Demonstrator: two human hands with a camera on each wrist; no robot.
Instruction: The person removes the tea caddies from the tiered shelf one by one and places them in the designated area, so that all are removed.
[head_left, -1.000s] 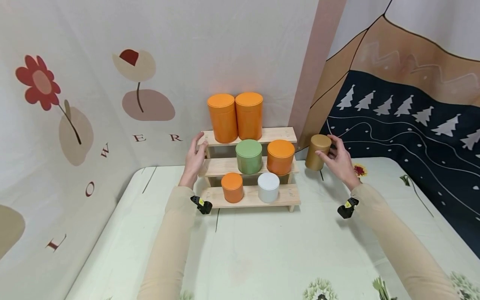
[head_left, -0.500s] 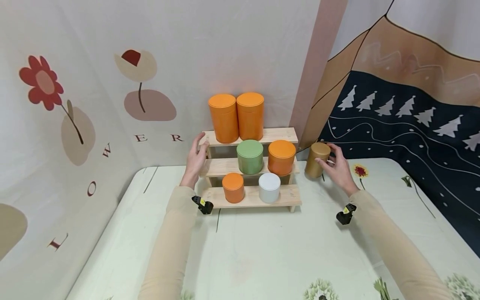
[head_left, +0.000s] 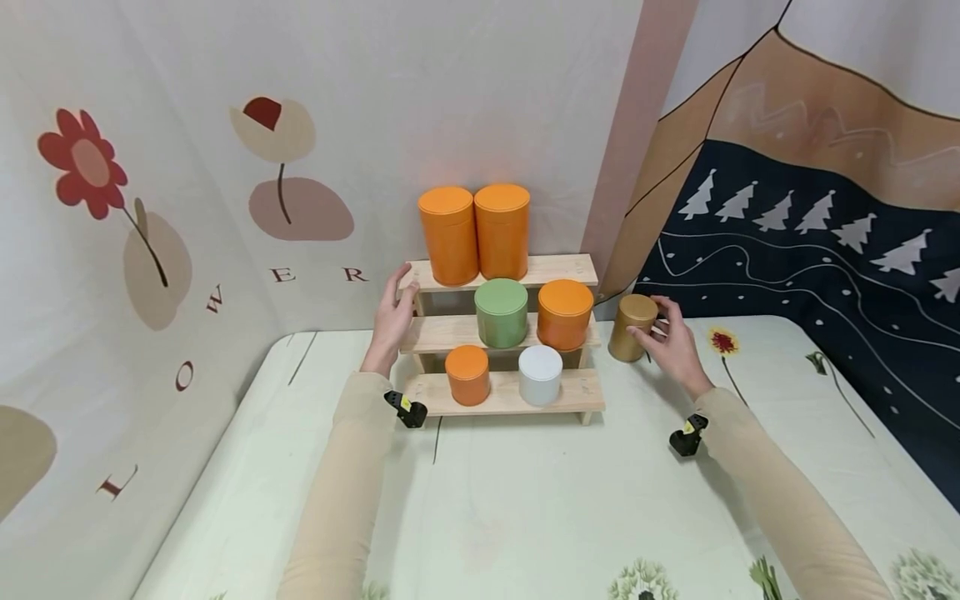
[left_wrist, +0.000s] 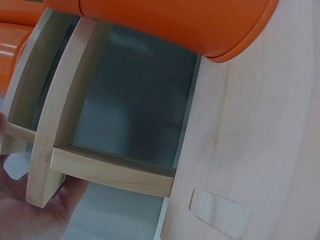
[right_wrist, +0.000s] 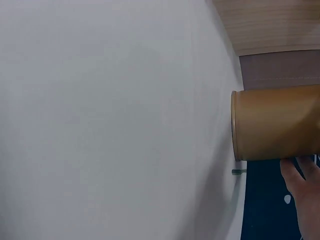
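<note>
A three-step wooden display rack (head_left: 429, 334) stands against the back wall. My left hand (head_left: 390, 323) grips the left end of its top step; in the left wrist view that hand (left_wrist: 37, 215) wraps the end of the rack from below. To the right of the rack, my right hand (head_left: 672, 343) holds a gold cylindrical canister (head_left: 624, 342) between thumb and fingers. The canister is upright, low over the table or standing on it; I cannot tell which. In the right wrist view, fingers (right_wrist: 295, 175) touch the side of the canister (right_wrist: 277, 125).
Two tall orange canisters (head_left: 502, 233) occupy the top step. On the middle step are a green canister (head_left: 501, 315) and an orange one (head_left: 564, 317). A small orange canister (head_left: 468, 379) and a white one (head_left: 540, 379) sit on the lowest step. Printed cloth (head_left: 795, 250) covers the walls.
My right hand has brought the gold canister down and slightly toward me, beside the rack. The left hand stays on the top step, and the rack stays put.
</note>
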